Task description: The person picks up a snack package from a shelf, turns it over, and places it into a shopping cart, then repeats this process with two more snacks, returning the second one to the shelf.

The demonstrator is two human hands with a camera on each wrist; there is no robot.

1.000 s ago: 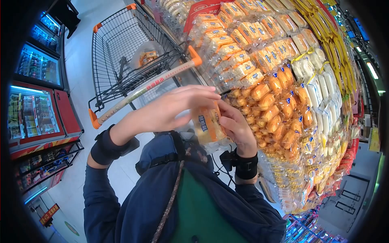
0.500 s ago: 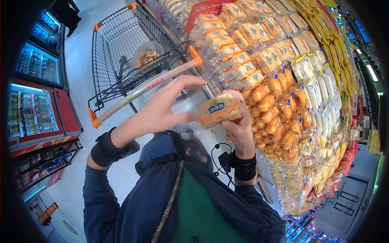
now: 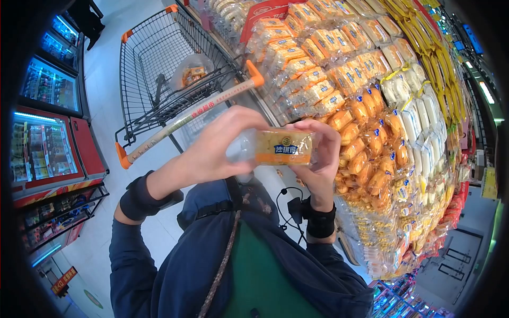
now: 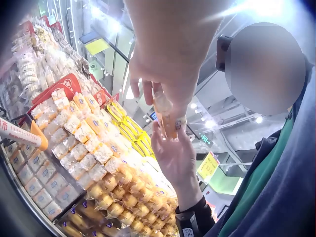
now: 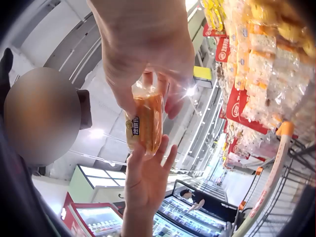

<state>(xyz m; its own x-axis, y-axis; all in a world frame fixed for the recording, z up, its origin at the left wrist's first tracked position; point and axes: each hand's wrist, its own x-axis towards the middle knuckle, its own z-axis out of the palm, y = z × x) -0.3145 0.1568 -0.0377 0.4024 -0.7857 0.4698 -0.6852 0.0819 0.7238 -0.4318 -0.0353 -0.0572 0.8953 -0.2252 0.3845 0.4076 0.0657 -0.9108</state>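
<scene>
A wrapped pastry pack with an orange and yellow label (image 3: pixel 285 148) is held level between both hands in the head view. On its left end the left hand (image 3: pixel 214 143) pinches, fingers arched over and thumb below. The right hand (image 3: pixel 321 151) grips the other end, thumb underneath. From the left wrist view, the pack (image 4: pixel 167 116) lies between the left hand (image 4: pixel 165 69) above and the right hand (image 4: pixel 177 160) below. The right wrist view has the pack (image 5: pixel 145 121) in the right hand (image 5: pixel 148 54), with the left hand's (image 5: pixel 144 185) thumb against its lower end.
A shopping cart (image 3: pixel 193 108) with an orange-tipped handle stands at the upper left, a bagged item (image 3: pixel 194 74) inside. Stacked packaged pastries (image 3: pixel 344 74) fill the right side. Glass-door coolers (image 3: pixel 47 143) line the far left; a dark-clothed person (image 3: pixel 87 21) is at the top left.
The pack has turned from upright to level, its label facing the head camera. The left hand has come back onto its left end after being apart from the right hand.
</scene>
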